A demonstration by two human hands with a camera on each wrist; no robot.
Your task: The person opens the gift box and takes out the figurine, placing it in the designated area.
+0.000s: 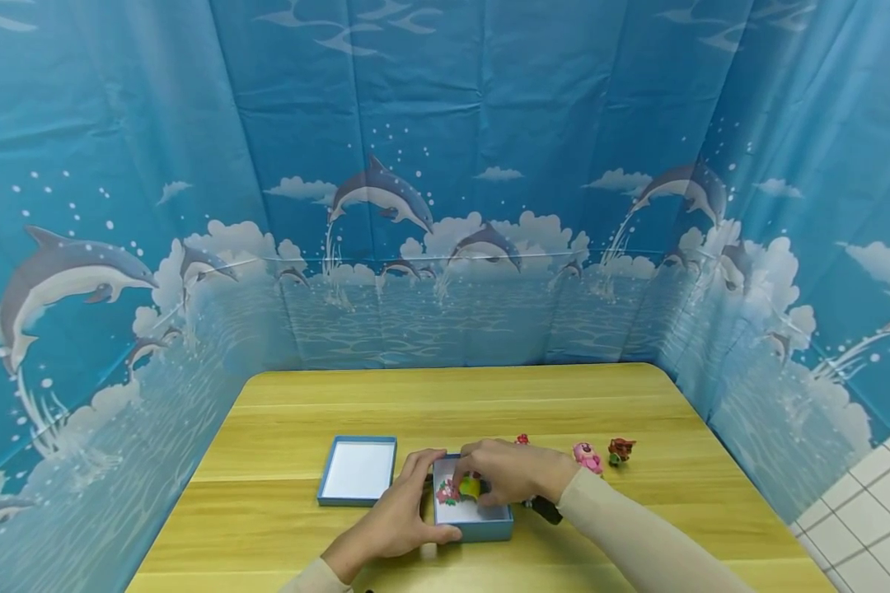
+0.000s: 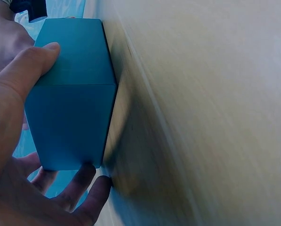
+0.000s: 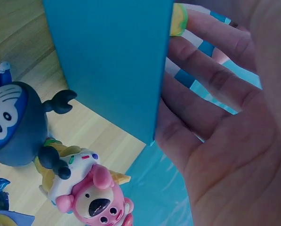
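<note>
My left hand (image 1: pixel 399 517) holds an open blue box (image 1: pixel 482 531) by its left side, thumb at the near wall and fingers at the far end. In the left wrist view the thumb lies on one wall of the box (image 2: pixel 72 122), with fingertips around its end. My right hand (image 1: pixel 515 468) reaches down into the box and pinches a small yellow-green object (image 1: pixel 470 488), partly covered by the fingers. Beside it inside lies a red, pink and green figure (image 1: pixel 447 492). The right wrist view shows the yellow-green object (image 3: pixel 179 20) at the fingertips, just past the box wall.
A shallow blue lid (image 1: pixel 358 467) with a white inside lies left of the box. On the right stand a pink bear figure (image 1: pixel 587 458) and a reddish-brown figure (image 1: pixel 620 451). A dark figure with a pale face (image 3: pixel 13 122) shows beside the box in the right wrist view.
</note>
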